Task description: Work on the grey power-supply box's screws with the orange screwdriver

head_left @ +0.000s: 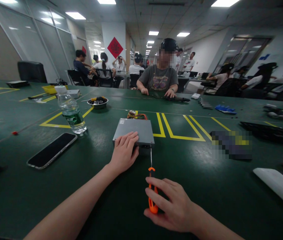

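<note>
Right hand (175, 205): fingers closed about an orange-handled screwdriver (151, 171), shaft aimed at the near right corner of a grey metal box (137, 126), apparently for control. Left hand (125, 151): fingers laid open across the box, presumably steadying it. Box: on green tabletop (181, 160), wires (140, 115) beyond; phone (52, 150), bottle (71, 113) leftward.

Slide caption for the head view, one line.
Left hand rests on a grey power supply; right hand points an orange-handled screwdriver at its near corner.
</note>
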A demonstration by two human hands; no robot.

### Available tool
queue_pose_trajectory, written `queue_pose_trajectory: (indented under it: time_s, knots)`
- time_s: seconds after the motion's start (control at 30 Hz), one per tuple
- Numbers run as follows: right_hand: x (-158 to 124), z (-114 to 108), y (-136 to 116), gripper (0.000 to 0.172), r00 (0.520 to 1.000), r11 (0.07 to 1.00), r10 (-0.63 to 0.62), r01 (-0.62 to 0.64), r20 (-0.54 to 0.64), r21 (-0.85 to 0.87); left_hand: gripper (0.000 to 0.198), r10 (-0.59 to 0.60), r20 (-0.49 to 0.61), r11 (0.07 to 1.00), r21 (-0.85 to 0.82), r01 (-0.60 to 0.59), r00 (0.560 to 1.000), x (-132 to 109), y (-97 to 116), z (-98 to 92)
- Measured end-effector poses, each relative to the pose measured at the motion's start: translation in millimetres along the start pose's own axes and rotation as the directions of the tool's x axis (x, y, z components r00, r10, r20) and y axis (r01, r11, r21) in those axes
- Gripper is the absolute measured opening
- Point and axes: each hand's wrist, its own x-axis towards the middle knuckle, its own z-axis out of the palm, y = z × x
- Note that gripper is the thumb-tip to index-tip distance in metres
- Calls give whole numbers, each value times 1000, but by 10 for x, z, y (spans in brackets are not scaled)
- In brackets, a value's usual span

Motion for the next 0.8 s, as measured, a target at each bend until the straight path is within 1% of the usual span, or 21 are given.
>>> queue_pose_trajectory:
  time_s: [0.07, 0.17, 0.33, 0.47, 0.67, 0.8]
  knots:
    - [-16, 9, -3, 25, 999, 999, -40, 40, -27, 13, 30, -5, 7, 1000, -2, 5, 1000, 0, 2, -5]
    - [-13, 39, -2, 25, 997, 995, -81, 82, -18, 53, 30, -4, 13, 1000, -5, 4, 1000, -2, 2, -8]
    - [31, 89, 3, 24, 997, 995, -74, 73, 10, 68, 30, -7, 12, 1000, -15, 7, 1000, -7, -10, 5]
    - [32, 98, 2, 24, 998, 996, -56, 54, 21, 74, 30, -9, 15, 1000, -16, 9, 1000, -7, -17, 17]
    - [19, 104, 17, 25, 998, 996, -59, 57, 33, 67, 29, -6, 9, 1000, -7, 6, 1000, -3, -7, 8]
    - [17, 87, 30, 23, 998, 996, -58, 57, 7, 65, 28, -6, 5, 1000, -7, 6, 1000, -4, 0, 3]
